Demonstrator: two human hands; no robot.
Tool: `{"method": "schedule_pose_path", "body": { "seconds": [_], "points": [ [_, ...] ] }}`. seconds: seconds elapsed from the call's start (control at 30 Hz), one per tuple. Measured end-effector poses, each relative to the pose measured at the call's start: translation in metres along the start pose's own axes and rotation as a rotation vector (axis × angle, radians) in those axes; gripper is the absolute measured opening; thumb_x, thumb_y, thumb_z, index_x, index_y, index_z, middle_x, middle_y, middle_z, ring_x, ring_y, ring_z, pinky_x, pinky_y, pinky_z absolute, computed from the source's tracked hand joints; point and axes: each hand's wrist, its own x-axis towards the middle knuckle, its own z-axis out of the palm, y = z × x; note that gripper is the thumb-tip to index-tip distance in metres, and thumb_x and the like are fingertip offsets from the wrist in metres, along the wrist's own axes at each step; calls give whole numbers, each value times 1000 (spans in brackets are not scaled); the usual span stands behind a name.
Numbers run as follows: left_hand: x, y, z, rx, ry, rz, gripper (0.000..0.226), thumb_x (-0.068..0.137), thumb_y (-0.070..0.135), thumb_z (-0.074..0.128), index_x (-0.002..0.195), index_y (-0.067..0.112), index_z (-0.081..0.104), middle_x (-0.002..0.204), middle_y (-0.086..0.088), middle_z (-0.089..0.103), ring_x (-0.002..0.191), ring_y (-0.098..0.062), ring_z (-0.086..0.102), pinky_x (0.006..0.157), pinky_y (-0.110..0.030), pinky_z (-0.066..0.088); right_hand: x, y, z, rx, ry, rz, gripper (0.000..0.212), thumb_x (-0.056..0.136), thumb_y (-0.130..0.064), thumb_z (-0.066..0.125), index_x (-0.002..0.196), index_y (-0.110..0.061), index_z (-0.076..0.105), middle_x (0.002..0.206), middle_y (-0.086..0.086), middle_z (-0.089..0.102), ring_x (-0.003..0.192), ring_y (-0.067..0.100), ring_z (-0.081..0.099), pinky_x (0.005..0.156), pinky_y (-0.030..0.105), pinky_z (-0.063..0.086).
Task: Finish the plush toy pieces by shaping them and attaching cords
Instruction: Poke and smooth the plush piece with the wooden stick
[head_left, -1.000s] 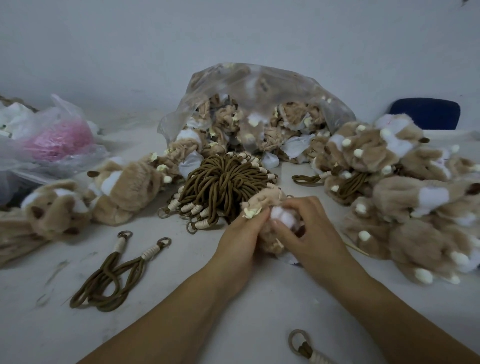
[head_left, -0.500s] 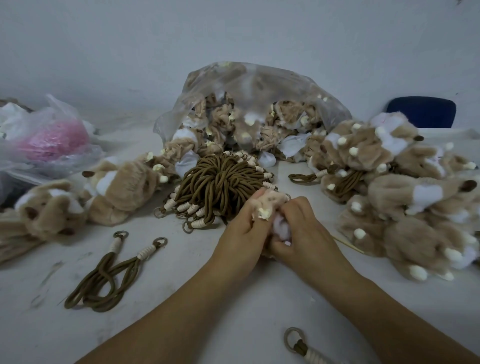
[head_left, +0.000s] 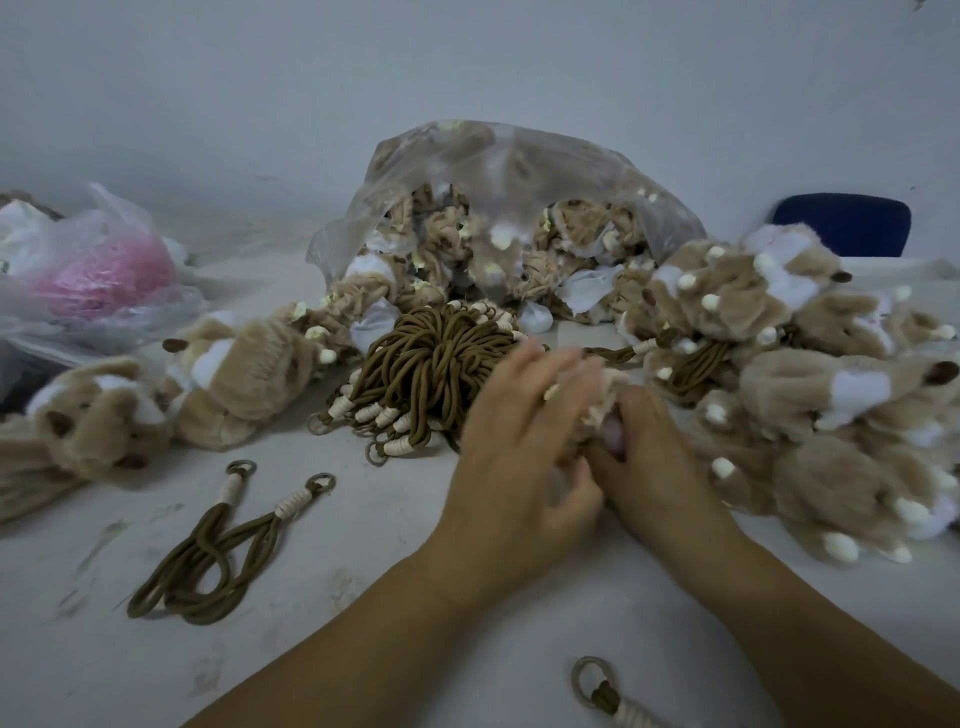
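Brown cord with a cream-wrapped end and a metal ring (head_left: 597, 686) lies nearest, at the bottom edge of the white table (head_left: 363, 649), just between the two bare forearms. Further in, the left hand (head_left: 519, 467) and the right hand (head_left: 654, 467) meet over a small tan plush piece (head_left: 597, 400), which sits bunched between them at the middle of the table; the left fingers are blurred and loosely spread across its top, while the right fingers curl in and pinch its lower edge, thumb pressed against the fabric. To the left, two loose brown cords (head_left: 218, 551) with rings lie looped together on the bare table. Just beyond the hands is a thick bundle of brown cords (head_left: 431, 364), its cream-bound ends fanned out toward the front. A heap of tan and white plush pieces (head_left: 810, 395) crowds the right side, touching the right hand's far edge, and a few more plush pieces (head_left: 171, 400) lie at the left. Behind the bundle a clear plastic bag (head_left: 509, 171) sags open, full of more tan pieces. Far left sits a thin plastic bag with something pink (head_left: 104, 275) inside, and far right, against the pale wall, a dark blue chair back (head_left: 841, 223).
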Motion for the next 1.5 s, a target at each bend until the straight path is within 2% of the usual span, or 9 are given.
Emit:
{"method": "schedule_pose_path", "body": {
  "seconds": [0.1,0.23,0.33,0.53,0.63,0.77,1.1,1.3,1.5],
  "points": [
    [-6,0,12,121,-297,134,75,79,17,53,152,14,36,160,-4,30,152,-18,13,122,-52,12,-4,-1,8,-37,-93,37,45,88,-18,54,129,-1,47,124,18,56,114,28,55,85,25,40],
    [-8,-6,11,231,-306,27,78,78,19,58,152,19,33,158,-2,34,149,-15,22,123,-46,2,-4,-9,3,-164,-150,-101,52,89,-35,42,135,-13,43,126,7,53,112,19,55,90,22,41],
    [-6,-4,7,221,-251,-26,79,73,12,67,148,17,42,136,-2,57,137,-19,42,122,-47,4,-6,-26,0,-173,-89,-196,49,87,-21,51,135,-19,49,123,3,57,107,13,56,84,10,42],
    [-3,-6,2,260,-192,-68,68,75,26,80,138,13,55,112,3,68,117,-19,58,120,-46,9,-15,-43,-4,-213,-49,-243,34,86,-28,49,112,-11,63,98,-1,66,82,9,62,67,13,38],
    [-3,-17,0,280,-158,-207,38,73,24,81,108,14,70,96,3,69,105,-22,63,119,-43,14,-20,-44,-5,-137,-25,-321,27,78,-22,69,77,-24,43,71,-19,38,63,4,38,52,10,28],
    [-3,-29,0,307,-201,-397,14,76,19,73,86,12,66,83,0,62,92,-25,60,107,-32,27,-26,-47,-13,-13,42,-371,25,72,-35,53,71,-29,29,66,-19,30,60,-5,37,52,7,29],
    [-2,-29,1,178,-242,-564,27,88,31,59,73,31,37,64,15,45,64,-9,42,61,-28,24,-13,-20,-7,327,176,145,24,75,-32,54,74,-13,40,67,0,46,57,3,41,50,13,34],
    [-2,-24,2,91,-319,-547,19,82,44,61,84,37,44,77,18,52,70,0,47,67,-27,33,-10,-20,-3,676,-108,355,20,89,-32,62,107,-26,57,79,0,69,58,11,65,50,29,51],
    [-1,-18,4,61,-228,-451,57,82,48,46,133,24,53,127,9,41,117,-8,34,101,-30,30,-10,-20,-6,586,50,167,10,95,-20,56,96,-29,61,81,-16,68,72,-13,61,60,4,44]
  ]
}}
